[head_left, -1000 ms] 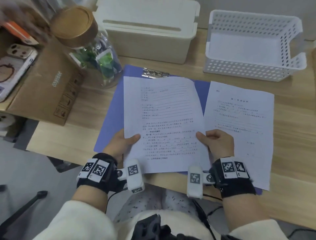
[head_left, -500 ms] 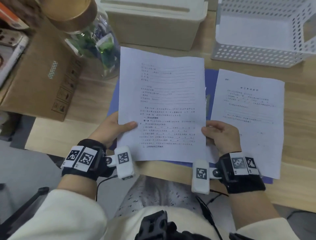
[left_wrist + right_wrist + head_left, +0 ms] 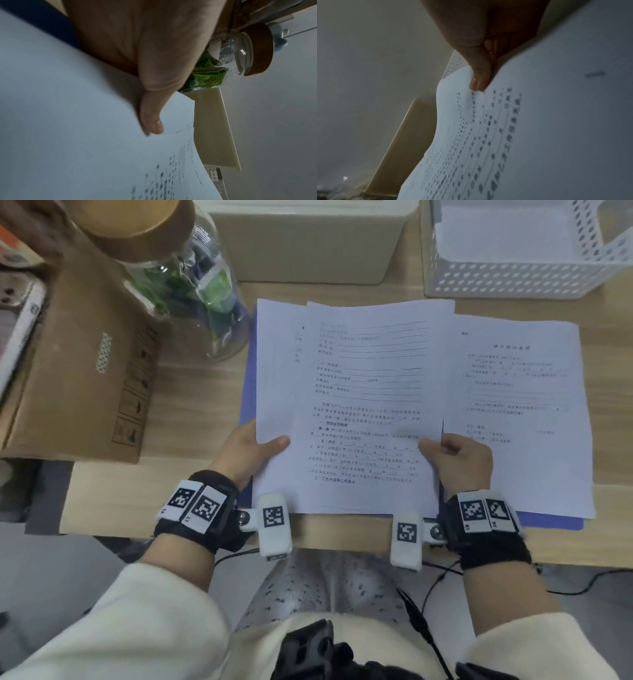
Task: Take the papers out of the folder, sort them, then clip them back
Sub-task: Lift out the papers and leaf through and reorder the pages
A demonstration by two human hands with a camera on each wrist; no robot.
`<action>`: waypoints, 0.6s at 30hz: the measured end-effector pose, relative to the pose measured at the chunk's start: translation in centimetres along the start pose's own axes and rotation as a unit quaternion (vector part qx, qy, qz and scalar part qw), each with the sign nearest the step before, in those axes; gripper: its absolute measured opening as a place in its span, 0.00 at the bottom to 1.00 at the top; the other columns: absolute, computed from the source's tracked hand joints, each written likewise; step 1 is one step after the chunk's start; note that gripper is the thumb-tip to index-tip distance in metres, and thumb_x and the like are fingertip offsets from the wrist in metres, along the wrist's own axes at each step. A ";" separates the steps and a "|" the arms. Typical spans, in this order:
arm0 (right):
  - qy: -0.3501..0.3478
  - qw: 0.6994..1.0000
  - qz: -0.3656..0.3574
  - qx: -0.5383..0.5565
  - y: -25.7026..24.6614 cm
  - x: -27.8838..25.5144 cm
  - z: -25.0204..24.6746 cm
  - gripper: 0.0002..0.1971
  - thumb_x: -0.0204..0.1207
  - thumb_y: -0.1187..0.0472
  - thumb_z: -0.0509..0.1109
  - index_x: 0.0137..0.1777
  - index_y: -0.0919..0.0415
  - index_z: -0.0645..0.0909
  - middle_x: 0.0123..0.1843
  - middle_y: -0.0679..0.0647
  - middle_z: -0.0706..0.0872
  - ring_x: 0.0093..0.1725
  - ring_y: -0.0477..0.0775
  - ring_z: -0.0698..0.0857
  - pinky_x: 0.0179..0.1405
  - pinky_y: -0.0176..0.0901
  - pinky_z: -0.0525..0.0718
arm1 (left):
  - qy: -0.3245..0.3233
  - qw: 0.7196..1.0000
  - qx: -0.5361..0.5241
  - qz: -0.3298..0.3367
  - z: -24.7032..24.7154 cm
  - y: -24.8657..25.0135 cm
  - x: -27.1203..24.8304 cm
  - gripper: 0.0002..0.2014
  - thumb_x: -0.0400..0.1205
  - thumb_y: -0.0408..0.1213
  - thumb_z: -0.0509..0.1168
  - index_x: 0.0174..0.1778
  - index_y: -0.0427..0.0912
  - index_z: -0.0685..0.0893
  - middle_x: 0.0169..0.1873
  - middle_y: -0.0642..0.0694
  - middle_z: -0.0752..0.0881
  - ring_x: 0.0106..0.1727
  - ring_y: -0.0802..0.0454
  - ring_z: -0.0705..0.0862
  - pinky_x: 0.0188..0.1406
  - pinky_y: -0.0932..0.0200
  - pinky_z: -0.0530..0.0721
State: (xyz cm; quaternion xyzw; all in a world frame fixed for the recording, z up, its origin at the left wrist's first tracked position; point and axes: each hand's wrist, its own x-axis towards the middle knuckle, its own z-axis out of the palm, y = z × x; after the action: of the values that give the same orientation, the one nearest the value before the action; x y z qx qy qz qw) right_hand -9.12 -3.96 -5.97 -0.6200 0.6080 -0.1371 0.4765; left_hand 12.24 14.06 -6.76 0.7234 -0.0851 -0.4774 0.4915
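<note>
Paper is all we hold: our left hand (image 3: 251, 448) pinches the near left edge of the sheets (image 3: 359, 405), thumb on top, and our right hand (image 3: 457, 462) pinches the near right edge the same way. In the head view two sheets show, fanned apart, the back one peeking out to the left; we cannot tell if there are more. They are lifted over the folder (image 3: 248, 392), which lies open on the desk (image 3: 191, 405), and a third page (image 3: 520, 412) rests on the folder to the right, just beside our right hand.

Risk, as we judge it: both grips sit low on the sheets, so the far ends hang unsupported and already bow in the wrist views. A loose thumb could let the back sheet slide out and mix the order. The jar (image 3: 191, 285) stands close to the upper left corner; swinging the sheets that way could brush it. Pulling our hands apart too hard could tear or crease the top page.
</note>
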 end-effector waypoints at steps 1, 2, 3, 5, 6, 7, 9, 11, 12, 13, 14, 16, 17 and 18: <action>0.012 1.000 -0.016 0.010 0.0 -0.1 -0.1 0.04 0.71 0.63 0.74 0.40 0.64 0.87 0.38 0.62 0.88 0.37 0.59 0.81 0.54 0.53 0.83 | 0.009 1.000 0.003 0.005 0.0 0.0 0.1 0.15 0.76 0.29 0.68 0.59 0.43 0.79 0.59 0.40 0.85 0.60 0.41 0.84 0.67 0.39 0.78; 0.031 0.999 -0.026 0.015 0.0 -0.1 -0.4 0.05 0.73 0.64 0.71 0.37 0.58 0.85 0.35 0.56 0.85 0.36 0.55 0.79 0.49 0.47 0.80 | 0.022 1.000 0.010 0.013 0.0 0.0 0.3 0.17 0.75 0.31 0.69 0.60 0.42 0.79 0.59 0.41 0.85 0.59 0.42 0.84 0.66 0.39 0.78; 0.049 0.998 -0.031 0.015 0.0 0.0 -0.9 0.10 0.75 0.65 0.69 0.33 0.55 0.80 0.31 0.52 0.80 0.33 0.48 0.77 0.45 0.40 0.76 | 0.034 0.999 0.022 0.025 0.0 0.1 0.3 0.20 0.73 0.33 0.71 0.61 0.40 0.79 0.60 0.41 0.85 0.59 0.42 0.84 0.66 0.39 0.79; 0.080 0.995 -0.017 0.064 0.2 0.2 -2.3 0.18 0.78 0.68 0.65 0.27 0.53 0.71 0.24 0.46 0.75 0.25 0.37 0.72 0.36 0.32 0.72 | 0.031 0.998 0.031 0.036 -0.3 0.5 0.3 0.26 0.68 0.39 0.75 0.61 0.40 0.79 0.59 0.42 0.86 0.58 0.44 0.86 0.62 0.40 0.82; 0.085 0.988 0.001 0.128 0.2 0.3 -3.1 0.19 0.79 0.68 0.65 0.27 0.53 0.72 0.23 0.46 0.77 0.25 0.36 0.72 0.36 0.32 0.74 | 0.018 0.999 0.020 0.038 -0.3 0.9 0.1 0.26 0.65 0.43 0.76 0.58 0.42 0.80 0.57 0.44 0.87 0.57 0.46 0.87 0.61 0.43 0.83; 0.080 0.975 0.023 0.206 0.1 0.4 -3.8 0.17 0.80 0.68 0.64 0.30 0.54 0.75 0.26 0.46 0.80 0.28 0.38 0.76 0.39 0.35 0.78 | 0.009 0.999 0.001 0.037 -0.5 1.1 -0.1 0.26 0.64 0.45 0.77 0.56 0.44 0.81 0.54 0.47 0.88 0.56 0.49 0.87 0.59 0.48 0.84; 0.055 0.943 0.060 0.322 -0.3 0.7 -4.7 0.11 0.83 0.65 0.60 0.40 0.54 0.78 0.38 0.50 0.84 0.35 0.42 0.83 0.42 0.37 0.87 | 0.029 0.998 -0.030 0.042 -0.9 1.4 -0.4 0.25 0.69 0.42 0.74 0.61 0.43 0.78 0.54 0.49 0.86 0.58 0.51 0.84 0.58 0.55 0.80; 0.013 0.920 0.070 0.385 -0.8 1.2 -5.6 0.10 0.85 0.63 0.56 0.48 0.53 0.78 0.42 0.47 0.89 0.38 0.41 0.88 0.43 0.35 0.90 | 0.088 0.994 -0.016 0.056 -1.9 1.6 -0.4 0.25 0.74 0.36 0.70 0.67 0.42 0.74 0.61 0.45 0.82 0.64 0.50 0.79 0.60 0.57 0.74; -0.008 0.912 0.073 0.404 -1.1 1.4 -5.9 0.10 0.85 0.62 0.55 0.51 0.53 0.78 0.39 0.44 0.91 0.36 0.39 0.89 0.38 0.34 0.90 | 0.112 0.992 0.008 0.065 -2.4 1.6 -0.4 0.28 0.72 0.38 0.71 0.68 0.43 0.73 0.62 0.45 0.81 0.65 0.50 0.78 0.61 0.57 0.73; -0.027 0.903 0.077 0.422 -1.2 1.7 -6.2 0.10 0.86 0.62 0.54 0.52 0.53 0.78 0.37 0.43 0.92 0.34 0.39 0.89 0.33 0.32 0.88 | 0.121 0.990 0.027 0.070 -2.7 1.6 -0.3 0.29 0.70 0.40 0.72 0.68 0.44 0.75 0.60 0.47 0.81 0.62 0.52 0.78 0.60 0.58 0.74; -0.041 0.895 0.079 0.437 -1.4 1.9 -6.3 0.10 0.86 0.61 0.53 0.52 0.53 0.77 0.35 0.43 0.92 0.33 0.38 0.89 0.30 0.31 0.87 | 0.120 0.990 0.034 0.065 -2.6 1.7 -0.3 0.29 0.68 0.42 0.72 0.66 0.44 0.76 0.55 0.49 0.83 0.57 0.53 0.79 0.55 0.60 0.76; -0.062 0.890 0.083 0.445 -1.7 2.1 -6.3 0.10 0.86 0.60 0.53 0.52 0.53 0.77 0.35 0.42 0.92 0.32 0.38 0.89 0.28 0.30 0.85 | 0.110 0.991 0.059 0.039 -1.2 1.7 -0.3 0.30 0.67 0.42 0.74 0.64 0.37 0.76 0.45 0.50 0.81 0.50 0.52 0.78 0.45 0.63 0.76; -0.070 0.888 0.085 0.446 -1.7 2.3 -6.1 0.10 0.85 0.60 0.53 0.53 0.53 0.77 0.36 0.43 0.92 0.33 0.38 0.89 0.28 0.30 0.85 | 0.117 0.986 0.113 0.027 -0.1 1.6 -0.2 0.33 0.67 0.44 0.76 0.65 0.34 0.75 0.45 0.47 0.80 0.50 0.49 0.78 0.45 0.61 0.77; -0.079 0.886 0.088 0.449 -1.8 2.4 -5.9 0.10 0.85 0.60 0.53 0.55 0.53 0.77 0.37 0.43 0.92 0.34 0.39 0.90 0.28 0.31 0.86 | 0.134 0.971 0.195 0.026 1.0 1.4 0.0 0.36 0.65 0.46 0.78 0.64 0.32 0.73 0.49 0.42 0.80 0.53 0.45 0.78 0.49 0.57 0.77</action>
State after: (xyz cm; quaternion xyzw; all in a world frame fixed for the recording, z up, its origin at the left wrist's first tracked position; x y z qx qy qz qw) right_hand -11.90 -8.89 -2.62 -0.2925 0.4938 -0.3037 0.7606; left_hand 11.96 12.75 -5.72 0.8601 -0.1288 -0.3378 0.3600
